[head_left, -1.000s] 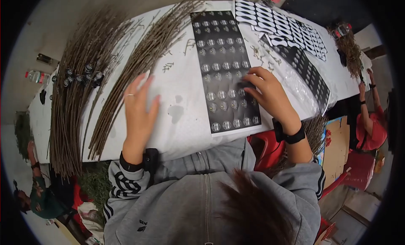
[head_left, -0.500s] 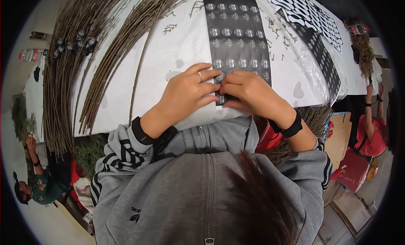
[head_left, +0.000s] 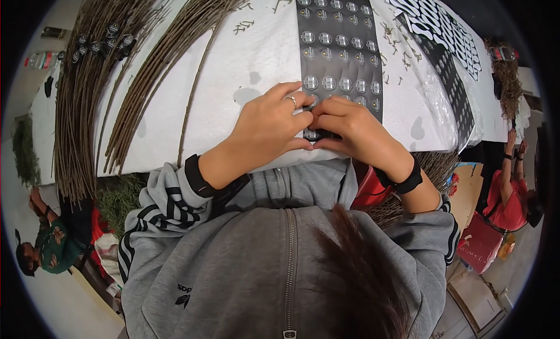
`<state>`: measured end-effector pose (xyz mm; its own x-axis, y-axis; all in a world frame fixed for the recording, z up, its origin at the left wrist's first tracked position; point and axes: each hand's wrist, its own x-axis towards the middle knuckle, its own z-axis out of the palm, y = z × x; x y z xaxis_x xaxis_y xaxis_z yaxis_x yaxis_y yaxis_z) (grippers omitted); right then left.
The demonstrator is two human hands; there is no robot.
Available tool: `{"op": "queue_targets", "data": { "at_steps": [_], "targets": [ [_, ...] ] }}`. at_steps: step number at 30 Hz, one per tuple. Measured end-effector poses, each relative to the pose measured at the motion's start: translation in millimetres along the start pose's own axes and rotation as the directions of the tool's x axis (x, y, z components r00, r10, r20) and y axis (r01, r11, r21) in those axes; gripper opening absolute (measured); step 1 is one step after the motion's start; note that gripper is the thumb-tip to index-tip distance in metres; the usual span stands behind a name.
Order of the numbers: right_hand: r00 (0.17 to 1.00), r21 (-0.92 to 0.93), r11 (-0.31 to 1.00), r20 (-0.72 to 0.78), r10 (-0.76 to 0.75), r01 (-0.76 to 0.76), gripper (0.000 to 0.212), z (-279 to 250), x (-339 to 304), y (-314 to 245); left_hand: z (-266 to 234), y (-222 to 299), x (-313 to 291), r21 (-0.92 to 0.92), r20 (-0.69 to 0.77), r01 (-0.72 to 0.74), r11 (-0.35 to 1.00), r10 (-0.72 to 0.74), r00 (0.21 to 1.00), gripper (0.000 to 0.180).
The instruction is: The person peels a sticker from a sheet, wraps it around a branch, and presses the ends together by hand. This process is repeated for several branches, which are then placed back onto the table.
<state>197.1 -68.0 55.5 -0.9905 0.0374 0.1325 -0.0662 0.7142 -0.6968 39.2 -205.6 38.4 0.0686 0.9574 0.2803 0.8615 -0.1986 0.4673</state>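
At the tabletop I observe one seated person in a grey zip top, both hands at work close to the near edge. A black sheet of round labels lies lengthwise across the tabletop, right of its middle, its near end just short of that edge. The left hand, ringed, and the right hand meet over the sheet's near left corner, fingers bent and tips brought together; whether either grip is closed on a label cannot be told, the fingers hiding it. Left of the hands, a single stick runs to the near edge; beyond it lies a bundle of brown sticks, then, toward the left end, a larger bundle bearing black tags, its butts overhanging the near edge. Toward the far right corner I note a black-and-white patterned sheet, a second black sheet and clear plastic. Twig scraps lie between the two black sheets.
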Motion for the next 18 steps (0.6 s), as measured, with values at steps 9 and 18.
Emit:
{"op": "queue_targets", "data": {
  "at_steps": [9, 18],
  "targets": [
    [1.0, -0.006, 1.0, -0.008, -0.003, 0.003, 0.024, 0.6, -0.3, 2.8, 4.1, -5.7, -5.0, -0.006, -0.03, -0.025, 1.0, 0.025, 0.999, 0.024],
    [0.999, -0.016, 0.999, -0.016, 0.046, -0.046, 0.021, -2.9, -2.0, -1.8, -1.3, -8.3, -6.3, -0.098, -0.01, 0.03, 0.995, -0.031, 0.999, 0.022]
  ]
}}
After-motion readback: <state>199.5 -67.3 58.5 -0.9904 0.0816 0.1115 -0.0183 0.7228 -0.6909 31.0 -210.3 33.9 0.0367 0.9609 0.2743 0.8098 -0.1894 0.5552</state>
